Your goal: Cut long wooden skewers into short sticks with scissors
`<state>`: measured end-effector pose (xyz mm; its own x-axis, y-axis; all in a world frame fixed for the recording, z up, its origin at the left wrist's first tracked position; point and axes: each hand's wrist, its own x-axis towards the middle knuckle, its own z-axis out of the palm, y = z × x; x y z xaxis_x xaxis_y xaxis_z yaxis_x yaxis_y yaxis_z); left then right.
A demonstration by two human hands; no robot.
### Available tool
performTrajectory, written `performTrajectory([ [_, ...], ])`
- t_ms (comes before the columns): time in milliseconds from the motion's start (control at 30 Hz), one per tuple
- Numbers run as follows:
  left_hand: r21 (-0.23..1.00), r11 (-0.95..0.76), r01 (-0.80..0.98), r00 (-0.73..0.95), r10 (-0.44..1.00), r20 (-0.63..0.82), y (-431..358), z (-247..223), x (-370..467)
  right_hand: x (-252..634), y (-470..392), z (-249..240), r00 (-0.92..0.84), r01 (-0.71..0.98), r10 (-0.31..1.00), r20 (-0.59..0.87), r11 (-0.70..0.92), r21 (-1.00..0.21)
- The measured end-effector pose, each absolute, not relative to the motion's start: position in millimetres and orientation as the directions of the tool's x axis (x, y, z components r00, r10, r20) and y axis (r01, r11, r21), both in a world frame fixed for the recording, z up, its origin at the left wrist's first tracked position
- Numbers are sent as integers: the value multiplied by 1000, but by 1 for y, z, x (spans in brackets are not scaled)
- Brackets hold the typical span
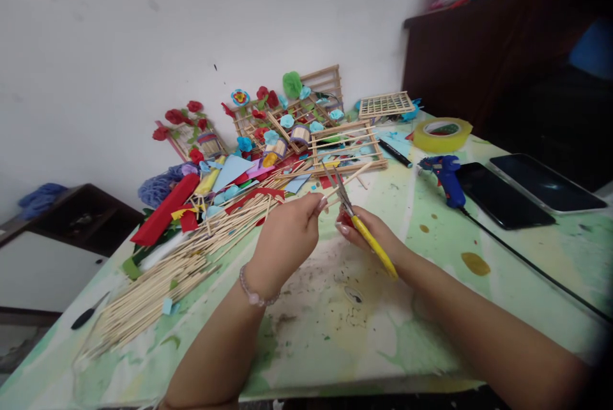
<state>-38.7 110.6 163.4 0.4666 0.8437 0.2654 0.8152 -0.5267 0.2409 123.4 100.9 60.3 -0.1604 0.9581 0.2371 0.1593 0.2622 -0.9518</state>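
Observation:
Near the middle of the table, my left hand (pixel 293 231) is closed on a thin wooden stick (pixel 354 175), which points up and to the right. Around the yellow handle of the scissors (pixel 371 242) the fingers of my right hand (pixel 366 228) are wrapped. The scissor blades are parted and cross the stick just beyond my left fingertips. Behind both hands stands a stick frame (pixel 347 147). A large pile of loose wooden sticks (pixel 153 295) lies to the left of my left hand.
A blue glue gun (pixel 445 180) with a black cord, two phones (pixel 505 196), a roll of yellow tape (pixel 442 135) and a black marker (pixel 395 152) lie on the right. Paper flowers (pixel 292 85) and a red paper roll (pixel 165 209) are further back. A knife (pixel 86 315) is far left.

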Motion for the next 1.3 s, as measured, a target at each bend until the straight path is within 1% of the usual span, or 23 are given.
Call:
performTrajectory([
  [267,284,-528,800,468,846,255,110,163,-39,128,100,63,-89,277,968,236,251,-927],
  [367,272,-524,807,468,849,246,111,164,-40,129,99,64,-87,324,973,215,232,-917],
  [467,266,-528,806,478,847,234,111,164,-41,128,99,65,-38,337,988,151,155,-929],
  [533,298,-533,792,499,846,186,112,164,-41,127,99,66,-11,334,993,115,112,-936],
  [667,397,-505,766,519,851,81,117,165,-43,127,101,67,-33,313,995,95,100,-944],
  [767,441,-467,767,495,867,57,127,167,-51,128,103,65,14,314,996,85,76,-946],
  [867,456,-405,793,435,900,42,139,167,-63,130,105,63,84,298,993,88,60,-953],
  [967,431,-368,824,431,901,-54,149,165,-72,130,104,64,149,214,987,54,21,-977],
  [1033,410,-378,830,458,881,-115,153,163,-73,130,104,66,163,155,986,21,-4,-988],
  [1100,379,-403,833,490,856,-167,156,159,-73,130,104,66,163,137,987,-7,-30,-990],
  [1167,324,-431,842,511,831,-222,159,153,-70,131,105,64,169,186,986,-4,-36,-982],
  [1233,267,-454,850,517,815,-260,163,144,-67,132,107,60,174,286,984,32,-20,-958],
  [1300,238,-475,847,528,806,-267,168,134,-63,133,109,57,163,391,985,61,-8,-920],
])
